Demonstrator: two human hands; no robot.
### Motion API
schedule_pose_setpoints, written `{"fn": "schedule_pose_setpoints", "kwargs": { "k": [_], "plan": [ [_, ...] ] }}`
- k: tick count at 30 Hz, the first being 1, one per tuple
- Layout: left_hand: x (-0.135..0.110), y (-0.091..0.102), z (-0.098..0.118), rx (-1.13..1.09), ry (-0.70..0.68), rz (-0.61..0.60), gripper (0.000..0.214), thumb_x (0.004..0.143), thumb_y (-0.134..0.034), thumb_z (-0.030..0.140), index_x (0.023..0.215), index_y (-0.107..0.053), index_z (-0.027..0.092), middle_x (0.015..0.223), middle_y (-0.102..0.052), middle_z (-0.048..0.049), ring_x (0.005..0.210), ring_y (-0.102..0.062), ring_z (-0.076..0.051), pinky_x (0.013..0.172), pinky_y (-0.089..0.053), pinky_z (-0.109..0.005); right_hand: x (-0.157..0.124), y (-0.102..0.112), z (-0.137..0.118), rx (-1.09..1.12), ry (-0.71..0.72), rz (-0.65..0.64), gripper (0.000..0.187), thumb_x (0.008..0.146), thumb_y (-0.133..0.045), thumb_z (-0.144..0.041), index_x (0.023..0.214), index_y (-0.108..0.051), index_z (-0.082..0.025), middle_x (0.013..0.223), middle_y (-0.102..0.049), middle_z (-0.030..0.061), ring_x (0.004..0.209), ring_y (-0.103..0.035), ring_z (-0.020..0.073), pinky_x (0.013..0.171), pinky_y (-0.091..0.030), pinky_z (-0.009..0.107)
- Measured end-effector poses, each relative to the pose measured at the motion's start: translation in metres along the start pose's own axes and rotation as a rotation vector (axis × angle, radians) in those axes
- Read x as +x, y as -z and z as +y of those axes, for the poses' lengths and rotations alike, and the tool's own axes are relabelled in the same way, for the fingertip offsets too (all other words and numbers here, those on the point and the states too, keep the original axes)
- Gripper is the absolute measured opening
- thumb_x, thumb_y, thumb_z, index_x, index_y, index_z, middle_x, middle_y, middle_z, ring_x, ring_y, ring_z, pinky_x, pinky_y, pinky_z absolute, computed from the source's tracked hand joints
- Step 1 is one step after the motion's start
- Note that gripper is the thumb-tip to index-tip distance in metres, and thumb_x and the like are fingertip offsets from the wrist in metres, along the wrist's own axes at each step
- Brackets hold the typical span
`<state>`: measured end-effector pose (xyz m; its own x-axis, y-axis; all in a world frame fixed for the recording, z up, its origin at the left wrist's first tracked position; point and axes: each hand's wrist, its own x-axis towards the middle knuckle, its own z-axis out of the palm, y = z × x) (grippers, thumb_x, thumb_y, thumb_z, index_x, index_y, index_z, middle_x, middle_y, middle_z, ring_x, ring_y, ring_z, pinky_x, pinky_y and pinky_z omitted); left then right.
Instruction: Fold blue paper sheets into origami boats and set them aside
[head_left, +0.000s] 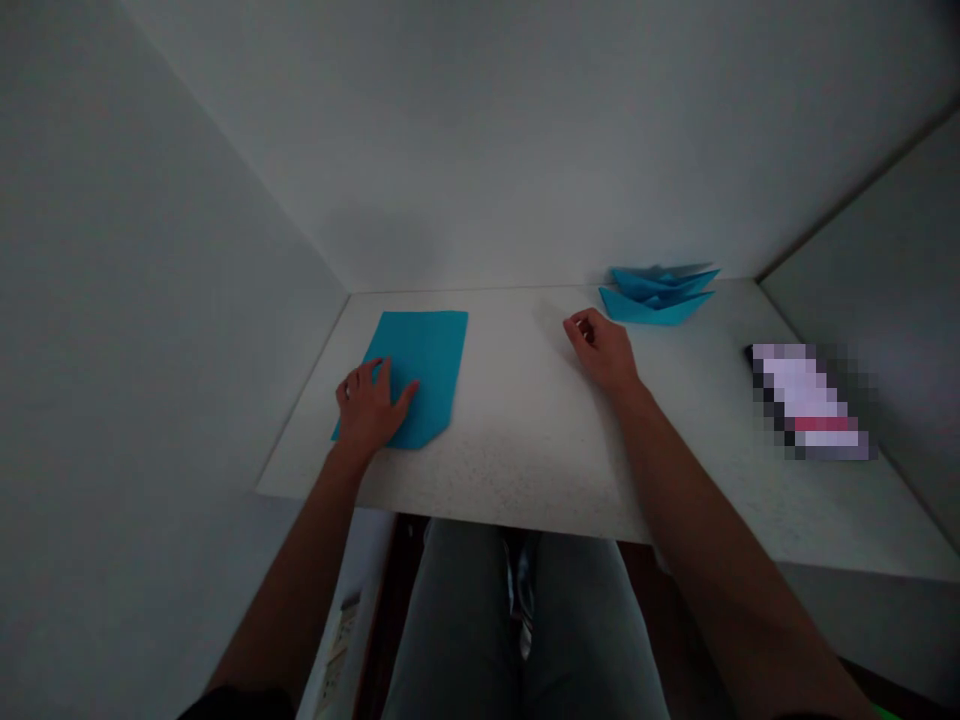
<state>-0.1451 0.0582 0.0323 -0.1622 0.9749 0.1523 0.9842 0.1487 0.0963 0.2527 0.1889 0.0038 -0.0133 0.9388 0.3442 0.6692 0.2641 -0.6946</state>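
A stack of blue paper sheets (424,365) lies on the left part of the white table (525,440). My left hand (369,405) rests flat on the near corner of the sheets, fingers spread. Over the table's middle my right hand (602,350) sits with its fingers loosely curled, and nothing shows in them. Folded blue paper boats (658,293) are piled at the back right, a short way beyond my right hand and apart from it.
A blurred flat object (810,400) lies near the table's right side. White walls close in on the left, back and right. The table's near edge runs just above my knees (517,620).
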Motion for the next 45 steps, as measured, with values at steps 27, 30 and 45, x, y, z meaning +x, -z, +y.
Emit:
{"fn": "schedule_pose_setpoints", "kwargs": {
  "k": [27, 30, 45],
  "plan": [
    [-0.064, 0.026, -0.041, -0.002, -0.153, -0.208, 0.058, 0.102, -0.062, 0.022, 0.158, -0.064, 0.032, 0.169, -0.056, -0.0094, 0.128, -0.075, -0.032, 0.101, -0.068, -0.047, 0.002, -0.006, 0.005, 0.118, 0.059, -0.051, 0.039, 0.100, -0.061, -0.062, 0.097, -0.070, -0.024, 0.074, -0.067, 0.0045, 0.064, -0.056, 0.0202, 0.065, -0.041, 0.036],
    [-0.062, 0.022, -0.039, -0.032, -0.055, -0.169, 0.039, 0.111, -0.051, 0.032, 0.139, -0.078, 0.028, 0.161, -0.065, -0.0083, 0.129, -0.075, -0.031, 0.108, -0.065, -0.048, 0.002, -0.005, 0.004, 0.122, 0.046, -0.053, 0.039, 0.100, -0.060, -0.061, 0.097, -0.070, -0.024, 0.073, -0.067, 0.0044, 0.064, -0.056, 0.0203, 0.066, -0.041, 0.036],
    [-0.055, -0.019, -0.065, -0.047, -0.059, -0.073, 0.077, 0.108, -0.038, 0.059, 0.171, -0.044, 0.015, 0.180, -0.040, -0.0212, 0.170, -0.029, -0.045, 0.134, -0.028, -0.072, 0.005, 0.007, 0.003, 0.009, 0.110, 0.113, 0.030, 0.101, -0.056, -0.048, 0.110, -0.070, -0.023, 0.102, -0.072, 0.0101, 0.087, -0.064, 0.0247, 0.089, -0.049, 0.041]
  ]
}}
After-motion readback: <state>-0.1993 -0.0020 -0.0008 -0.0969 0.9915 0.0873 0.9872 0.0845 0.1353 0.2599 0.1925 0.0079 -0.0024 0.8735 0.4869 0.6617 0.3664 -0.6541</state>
